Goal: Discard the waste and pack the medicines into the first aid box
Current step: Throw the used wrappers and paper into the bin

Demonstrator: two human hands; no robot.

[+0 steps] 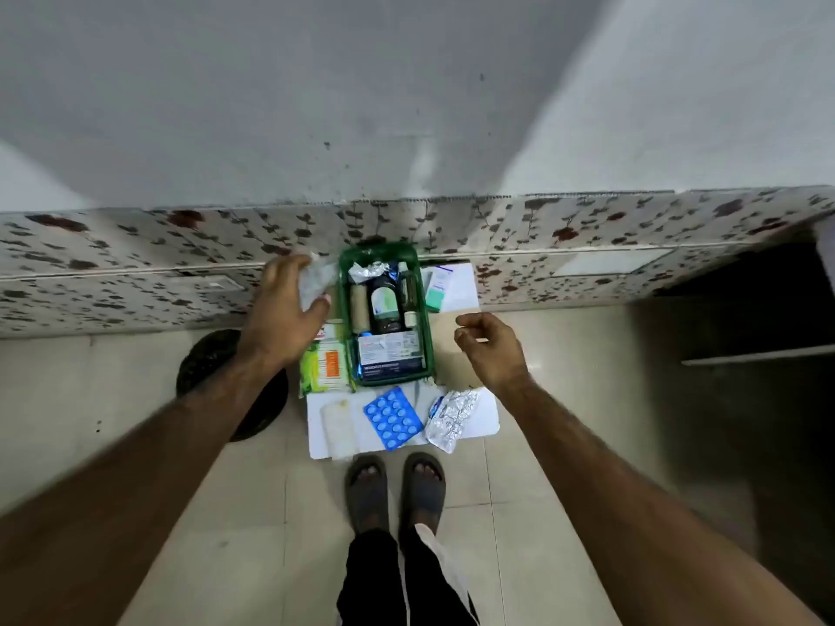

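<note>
A green first aid box (pixel 429 336) stands open on a white board, holding bottles, a bandage roll and a dark medicine carton (pixel 391 359). My left hand (pixel 284 309) is just left of the box, gripping a crumpled clear wrapper (pixel 316 282). To the right of the box, my right hand (pixel 490 343) hovers with fingers curled and nothing in it. On the board's near side lie a blue blister strip (pixel 392 417), a crumpled silver foil strip (pixel 452 417) and a white gauze pad (pixel 339 426). A green-and-orange packet (pixel 323 365) lies beside the box's left wall.
A dark round bin (pixel 212 359) stands on the floor under my left forearm. A small teal-and-white carton (pixel 438 286) lies on the board behind the box. A patterned ledge (pixel 135 264) runs along the wall. My feet in sandals (pixel 395 485) stand at the board's near edge.
</note>
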